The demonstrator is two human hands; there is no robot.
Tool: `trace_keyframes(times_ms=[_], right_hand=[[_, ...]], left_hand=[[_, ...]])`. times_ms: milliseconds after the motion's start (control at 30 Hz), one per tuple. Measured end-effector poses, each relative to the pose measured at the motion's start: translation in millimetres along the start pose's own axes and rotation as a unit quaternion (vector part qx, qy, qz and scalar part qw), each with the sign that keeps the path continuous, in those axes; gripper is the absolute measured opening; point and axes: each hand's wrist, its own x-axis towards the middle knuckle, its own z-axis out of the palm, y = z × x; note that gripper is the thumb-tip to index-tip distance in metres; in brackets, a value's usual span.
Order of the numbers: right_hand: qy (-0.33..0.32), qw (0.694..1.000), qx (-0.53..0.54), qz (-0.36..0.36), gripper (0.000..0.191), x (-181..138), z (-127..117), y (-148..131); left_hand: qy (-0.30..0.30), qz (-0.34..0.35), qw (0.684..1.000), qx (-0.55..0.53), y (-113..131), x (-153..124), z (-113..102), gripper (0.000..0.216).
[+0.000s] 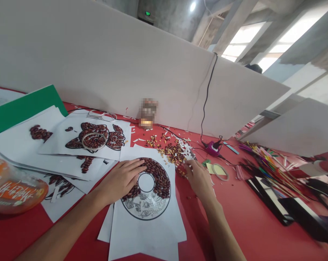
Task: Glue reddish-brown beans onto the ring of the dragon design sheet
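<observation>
A white sheet lies in front of me, printed with a ring-shaped drawing. Dark red beans cover the ring's upper part and sides. Its lower part shows bare printed lines, and the small centre circle is white. My left hand rests flat on the ring's left side, fingers stretched out over the beans. My right hand is at the near edge of a loose pile of mixed beans and yellow kernels, right of the sheet. Its fingers are curled together; anything between them is hidden.
Left are stacked sheets with bean pictures, a tape roll, a green board and an orange bag. Right are a purple power strip, another tape roll, coloured sticks and black cases. A white partition stands behind.
</observation>
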Motion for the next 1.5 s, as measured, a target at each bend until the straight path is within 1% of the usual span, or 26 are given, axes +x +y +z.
trace_keyframes(times_ms=[100,167,200,333,400,467,500,633,733,900,1133,1500], right_hand=[[-0.010,0.990,0.140,0.015,0.021,-6,-4,-23],[-0.033,0.975,0.221,-0.010,0.018,-15,-4,-45],[-0.047,0.967,0.249,-0.034,0.017,-21,-2,-57],[-0.140,0.929,0.312,-0.142,0.017,-47,3,-100],[-0.178,0.908,0.336,-0.177,0.018,-58,4,-116],[-0.194,0.895,0.346,-0.204,0.018,-66,5,-126],[-0.195,0.894,0.340,-0.217,0.017,-69,5,-130],[-0.179,0.907,0.268,-0.272,0.009,-73,11,-139],[-0.169,0.915,0.236,-0.280,0.008,-71,17,-141],[-0.158,0.917,0.232,-0.282,0.009,-71,23,-142],[-0.156,0.913,0.240,-0.289,0.009,-71,23,-143],[-0.111,0.926,0.193,-0.306,0.010,-73,25,-142]], left_hand=[[-0.003,0.000,1.000,0.005,0,0,0,0.041],[-0.002,-0.001,1.000,0.007,0,0,0,0.041],[-0.003,-0.002,1.000,0.006,0,0,0,0.041],[-0.005,-0.004,1.000,0.003,2,1,-2,0.042],[0.001,-0.005,1.000,0.004,3,1,-3,0.042],[0.005,-0.009,1.000,0.004,4,1,-3,0.043],[0.006,-0.010,1.000,0.003,4,1,-3,0.043],[0.010,-0.009,1.000,0.001,4,1,-2,0.042],[0.013,-0.001,1.000,0.000,3,1,-2,0.043],[0.012,-0.008,1.000,0.000,4,1,-3,0.042],[0.003,-0.013,1.000,-0.004,3,2,-2,0.042],[0.013,-0.011,1.000,-0.003,3,2,-1,0.041]])
